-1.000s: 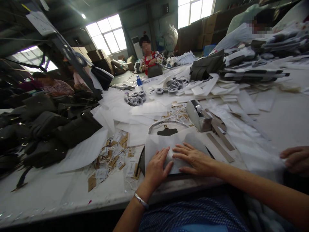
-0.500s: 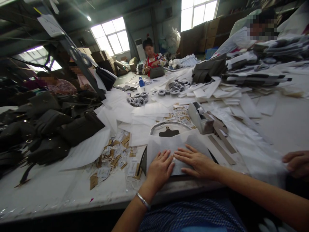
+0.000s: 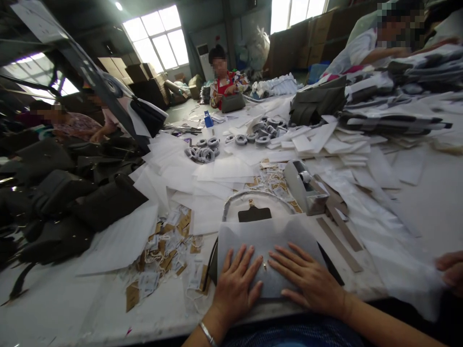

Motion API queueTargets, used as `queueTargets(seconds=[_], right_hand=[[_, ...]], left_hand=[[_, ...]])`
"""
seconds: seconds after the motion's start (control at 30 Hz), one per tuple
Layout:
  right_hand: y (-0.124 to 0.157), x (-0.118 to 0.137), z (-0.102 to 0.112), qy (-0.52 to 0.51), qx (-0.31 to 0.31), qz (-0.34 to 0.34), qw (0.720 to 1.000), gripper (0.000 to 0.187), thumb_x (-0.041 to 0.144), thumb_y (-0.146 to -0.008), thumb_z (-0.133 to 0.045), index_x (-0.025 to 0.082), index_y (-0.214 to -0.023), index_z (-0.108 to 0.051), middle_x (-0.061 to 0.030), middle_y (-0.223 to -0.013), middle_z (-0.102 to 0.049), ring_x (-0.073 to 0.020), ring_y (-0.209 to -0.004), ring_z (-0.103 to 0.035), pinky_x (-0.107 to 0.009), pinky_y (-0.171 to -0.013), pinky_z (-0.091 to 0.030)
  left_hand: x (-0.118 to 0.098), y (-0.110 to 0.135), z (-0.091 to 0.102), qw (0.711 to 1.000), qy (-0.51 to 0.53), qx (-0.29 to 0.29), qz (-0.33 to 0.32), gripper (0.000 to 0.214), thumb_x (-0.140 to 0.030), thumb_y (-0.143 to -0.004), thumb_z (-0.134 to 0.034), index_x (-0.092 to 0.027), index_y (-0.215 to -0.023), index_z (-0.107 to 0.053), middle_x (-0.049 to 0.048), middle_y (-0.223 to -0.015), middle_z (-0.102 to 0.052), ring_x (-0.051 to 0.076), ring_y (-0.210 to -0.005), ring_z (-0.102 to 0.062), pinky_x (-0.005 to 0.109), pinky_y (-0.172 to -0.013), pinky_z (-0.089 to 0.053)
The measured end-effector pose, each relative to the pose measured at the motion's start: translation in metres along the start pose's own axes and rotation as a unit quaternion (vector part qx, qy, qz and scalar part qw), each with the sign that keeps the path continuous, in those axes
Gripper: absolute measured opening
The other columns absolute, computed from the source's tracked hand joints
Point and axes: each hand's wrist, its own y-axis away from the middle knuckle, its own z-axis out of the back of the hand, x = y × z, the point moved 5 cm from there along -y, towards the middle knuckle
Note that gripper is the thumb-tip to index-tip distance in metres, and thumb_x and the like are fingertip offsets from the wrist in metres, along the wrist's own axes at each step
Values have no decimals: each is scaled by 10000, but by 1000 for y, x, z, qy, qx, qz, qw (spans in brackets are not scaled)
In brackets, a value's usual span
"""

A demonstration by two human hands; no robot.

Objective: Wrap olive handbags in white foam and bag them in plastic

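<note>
A dark handbag [image 3: 330, 262] lies at the table's front edge, mostly hidden under a white foam sheet [image 3: 249, 233]. My left hand [image 3: 237, 277] rests flat on the left part of the sheet, fingers spread. Flat on its right part lies my right hand [image 3: 307, 277], also with fingers apart. Between them a small metal clasp [image 3: 265, 265] pokes up through the sheet. Beyond the sheet's far edge, the bag's wrapped handle [image 3: 258, 193] arches over the table, with a dark flap tab [image 3: 254, 213] inside the arch.
A tape dispenser [image 3: 306, 185] and brown strips [image 3: 340, 243] lie to the right. Tags with strings [image 3: 168, 243] are scattered left, before piled dark bags [image 3: 65, 207]. Wrapped rings [image 3: 202, 149] and foam sheets [image 3: 314, 137] lie farther back. Another person's hand [image 3: 450, 267] is at the right edge.
My hands have slid apart across the foam sheet, uncovering the metal clasp between them. The view has shifted, so the bag appears lower.
</note>
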Motion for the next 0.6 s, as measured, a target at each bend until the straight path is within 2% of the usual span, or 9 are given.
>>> queueTargets(seconds=[0.2,0.37,0.5,0.6], right_hand=[[-6,-7,8,6,-1,8,1000,649,487,-944,-576,167,-1490,-432,-84,-1481,-504,-245,-1393,-438,-413,-1210,-283],[-8,-17,-2,27,-19,40,999,556,530,-962,-543,181,-1394,-562,-44,-1458,-529,-229,-1387,-446,-396,-1228,-253],[-6,-26,-7,-3,-26,35,999,377,355,-1005,-535,189,-1335,-614,12,-1448,-537,-210,-1393,-437,-428,-1244,-169],[-12,-37,1,-81,10,10,997,332,249,-1029,-469,174,-1308,-630,11,-1372,-613,-145,-1334,-507,-311,-1208,-290]], left_hand=[[3,-10,5,999,-9,-35,-24,540,-461,-948,-507,-254,-1446,-487,53,-1508,-487,246,-1410,-425,438,-1247,-109],[17,-7,-15,994,-27,-75,-79,431,-447,-983,-465,-266,-1351,-598,31,-1319,-665,218,-1236,-607,447,-1242,-182],[34,-4,-23,994,13,-58,-96,331,-302,-1014,-442,-251,-1250,-669,-22,-1278,-690,145,-1171,-646,329,-1201,-295],[46,-12,-18,993,72,-11,-89,317,-228,-1015,-446,-248,-1238,-672,-50,-1274,-690,98,-1189,-626,210,-1129,-361]])
